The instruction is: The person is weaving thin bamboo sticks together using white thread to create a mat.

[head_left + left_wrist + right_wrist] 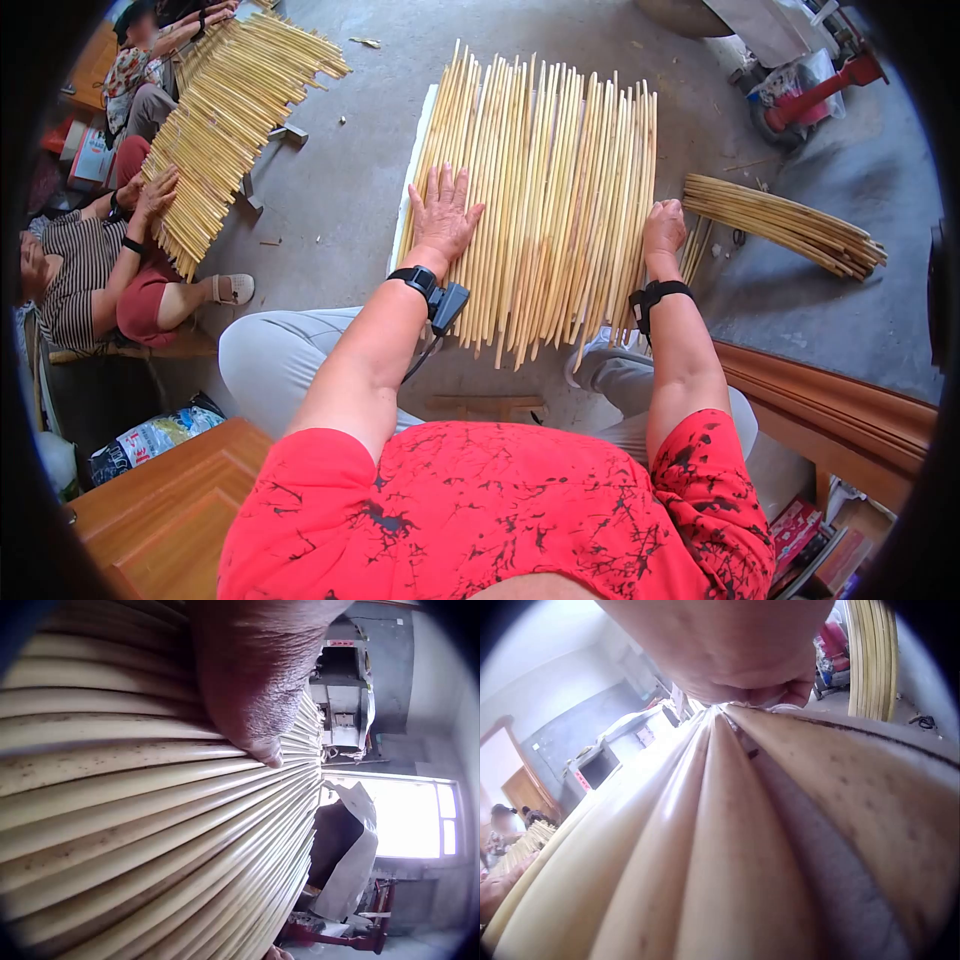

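**A row of sticks lies between two hands, its length pointing away from the body**

The sticks [545, 210] lie side by side in front of the seated person, as one wide row on a white board [424, 125] whose edge shows at the left; their long axis runs from near the knees outward, and their ends are uneven at both the near and the far side.

The left hand [447, 218] rests on top of the row, in its left part; the fingers are spread and point along the sticks, the palm is down, and nothing is gripped; in the left wrist view the thumb [271, 755] touches the sticks.

The right hand [664, 232] is at the right edge of the row, with bent fingers; I cannot tell if they pinch the outer stick or only press against it, because the fingertips are hidden.

The relation that matters most, in my judgement, is across the sticks and not along them; most of the row's width lies between the hands, which are about equally far from the body; the right hand is nearer to the outermost right stick, and also to the loose bundle [790, 225], which lies slantwise just beyond it on the right.
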The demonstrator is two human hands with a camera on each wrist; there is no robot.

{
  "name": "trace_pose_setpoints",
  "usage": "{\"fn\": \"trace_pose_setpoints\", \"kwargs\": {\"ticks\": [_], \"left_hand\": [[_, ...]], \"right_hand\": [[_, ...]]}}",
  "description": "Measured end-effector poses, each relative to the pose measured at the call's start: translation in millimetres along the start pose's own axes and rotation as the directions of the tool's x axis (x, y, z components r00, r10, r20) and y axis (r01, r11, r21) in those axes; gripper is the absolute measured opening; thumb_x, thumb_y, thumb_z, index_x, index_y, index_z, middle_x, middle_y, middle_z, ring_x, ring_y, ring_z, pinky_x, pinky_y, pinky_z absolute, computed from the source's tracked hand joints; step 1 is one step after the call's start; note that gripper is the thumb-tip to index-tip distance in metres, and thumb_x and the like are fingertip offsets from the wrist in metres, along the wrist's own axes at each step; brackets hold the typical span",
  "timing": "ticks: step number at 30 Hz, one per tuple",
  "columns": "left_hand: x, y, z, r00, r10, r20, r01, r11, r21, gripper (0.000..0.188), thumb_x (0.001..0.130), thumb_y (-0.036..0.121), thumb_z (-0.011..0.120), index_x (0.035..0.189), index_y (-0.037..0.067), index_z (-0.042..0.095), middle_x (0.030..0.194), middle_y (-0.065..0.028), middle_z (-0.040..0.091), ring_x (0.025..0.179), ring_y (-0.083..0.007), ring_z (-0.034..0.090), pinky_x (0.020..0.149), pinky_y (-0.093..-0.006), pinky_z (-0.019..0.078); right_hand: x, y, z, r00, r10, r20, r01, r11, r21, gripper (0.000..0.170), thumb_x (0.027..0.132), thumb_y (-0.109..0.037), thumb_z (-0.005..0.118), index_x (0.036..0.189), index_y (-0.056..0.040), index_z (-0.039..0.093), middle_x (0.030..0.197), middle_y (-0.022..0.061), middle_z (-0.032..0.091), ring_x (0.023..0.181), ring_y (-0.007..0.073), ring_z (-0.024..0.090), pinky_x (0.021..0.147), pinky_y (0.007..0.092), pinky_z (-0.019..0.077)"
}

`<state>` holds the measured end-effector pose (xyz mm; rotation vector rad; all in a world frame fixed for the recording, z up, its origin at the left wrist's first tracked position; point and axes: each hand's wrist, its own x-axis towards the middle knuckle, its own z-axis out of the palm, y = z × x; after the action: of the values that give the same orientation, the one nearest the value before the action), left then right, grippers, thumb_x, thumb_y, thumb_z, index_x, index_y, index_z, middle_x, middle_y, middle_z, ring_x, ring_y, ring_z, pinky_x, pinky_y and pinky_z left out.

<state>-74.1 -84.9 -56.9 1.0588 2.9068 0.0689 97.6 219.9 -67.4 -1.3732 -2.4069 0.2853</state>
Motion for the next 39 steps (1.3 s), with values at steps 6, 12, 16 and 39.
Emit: {"fn": "trace_pose_setpoints", "kwargs": {"ticks": [6,12,16,39], "left_hand": [[-1,8,0,0.999,-0.040,0.010,0.040,0.999,0.002,0.063,0.088,0.050,0.027,0.139,0.015,0.013,0.145,-0.0092,0.006,0.133,-0.0272,-0.002,0.102,-0.0560,-0.0029],[8,2,5,0.992,-0.069,-0.110,0.054,0.989,-0.134,0.061,0.088,0.045,0.035,0.137,0.011,0.020,0.141,-0.0150,0.016,0.132,-0.0304,0.009,0.100,-0.0597,0.0064],[9,-49,10,0.901,-0.276,-0.334,0.142,0.917,-0.374,0.053,0.087,0.035,0.043,0.131,0.007,0.032,0.128,-0.0215,0.034,0.121,-0.0352,0.031,0.096,-0.0470,0.0288],[22,-84,50,0.614,-0.738,0.280,0.570,0.169,-0.804,0.034,0.079,0.028,0.055,0.081,-0.006,0.063,0.076,-0.0197,0.063,0.070,-0.0301,0.060,0.066,-0.0369,0.0445]], "right_hand": [[-1,5,7,1.000,0.022,-0.004,-0.022,1.000,0.017,0.018,0.083,-0.023,0.048,0.088,-0.0066,0.050,0.091,0.0143,0.058,0.082,0.0334,0.057,0.072,0.0420,0.0459],[8,16,17,0.999,0.045,0.016,-0.047,0.991,0.128,0.021,0.080,-0.024,0.049,0.087,-0.0050,0.055,0.081,0.0162,0.060,0.080,0.0331,0.058,0.071,0.0422,0.0450],[14,26,16,0.977,0.118,0.179,-0.160,0.957,0.240,0.021,0.076,-0.026,0.056,0.084,-0.0070,0.060,0.085,0.0165,0.063,0.084,0.0287,0.060,0.070,0.0368,0.0475],[10,34,41,0.784,0.386,0.485,-0.591,0.226,0.775,0.010,0.083,-0.005,0.051,0.083,0.0037,0.056,0.074,0.0093,0.058,0.060,0.0185,0.057,0.053,0.0325,0.0465]]}}
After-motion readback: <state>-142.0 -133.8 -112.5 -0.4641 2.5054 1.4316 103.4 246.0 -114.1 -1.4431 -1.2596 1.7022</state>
